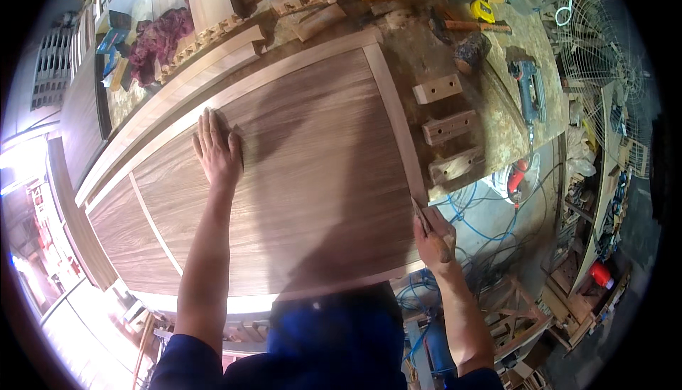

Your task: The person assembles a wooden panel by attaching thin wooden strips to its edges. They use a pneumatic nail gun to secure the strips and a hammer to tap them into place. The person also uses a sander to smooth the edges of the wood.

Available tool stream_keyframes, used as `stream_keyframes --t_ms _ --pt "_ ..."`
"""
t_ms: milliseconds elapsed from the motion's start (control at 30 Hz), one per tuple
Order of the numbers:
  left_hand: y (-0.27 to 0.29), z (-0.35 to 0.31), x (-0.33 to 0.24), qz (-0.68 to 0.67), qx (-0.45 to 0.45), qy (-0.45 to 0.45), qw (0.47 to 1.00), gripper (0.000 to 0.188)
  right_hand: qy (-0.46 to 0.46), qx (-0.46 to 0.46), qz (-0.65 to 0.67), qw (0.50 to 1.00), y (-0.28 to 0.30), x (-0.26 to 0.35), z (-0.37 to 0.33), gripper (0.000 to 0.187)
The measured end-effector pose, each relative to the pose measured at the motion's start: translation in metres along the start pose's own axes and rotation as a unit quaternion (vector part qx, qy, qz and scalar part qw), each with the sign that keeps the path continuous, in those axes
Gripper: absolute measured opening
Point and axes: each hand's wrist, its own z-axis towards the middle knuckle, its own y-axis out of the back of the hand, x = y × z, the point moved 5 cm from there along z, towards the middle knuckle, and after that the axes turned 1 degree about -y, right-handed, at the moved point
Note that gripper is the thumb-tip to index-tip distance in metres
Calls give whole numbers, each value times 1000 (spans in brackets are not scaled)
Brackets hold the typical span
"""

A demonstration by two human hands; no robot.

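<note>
A large framed wooden panel [320, 163] with brown grain and paler edge strips lies flat before me on the bench. My left hand [217, 152] rests palm down on it near the far left edge strip, fingers stretched out and holding nothing I can see. At the panel's near right corner my right hand [435, 241] is closed around a chisel-like tool [421, 217] with a wooden handle. Its narrow blade points away from me, beside or touching the right edge strip [398, 120]; I cannot tell which.
Right of the panel lie three drilled wooden blocks [437, 89], a hammer [477, 26], a yellow tape measure [482, 11] and an air nailer [527, 91]. A wire-cage fan [600, 42] stands beyond. Blue hoses [472, 212] tangle below. A maroon cloth [158, 42] lies far left.
</note>
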Motion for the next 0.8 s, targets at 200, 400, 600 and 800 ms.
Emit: stream_keyframes --t_ms 200,400,600,800 --pt "2 3 -9 2 8 5 1000 72 -6 -5 8 1000 -7 -34 -9 7" --pt "8 2 -2 7 -27 -8 1000 71 -143 90 300 939 4 18 -10 21" --pt "21 -80 -131 -355 277 -59 891 73 -222 318 252 887 -27 41 -13 34" --pt "54 -198 -227 -575 476 149 648 43 14 555 167 815 -7 58 9 41"
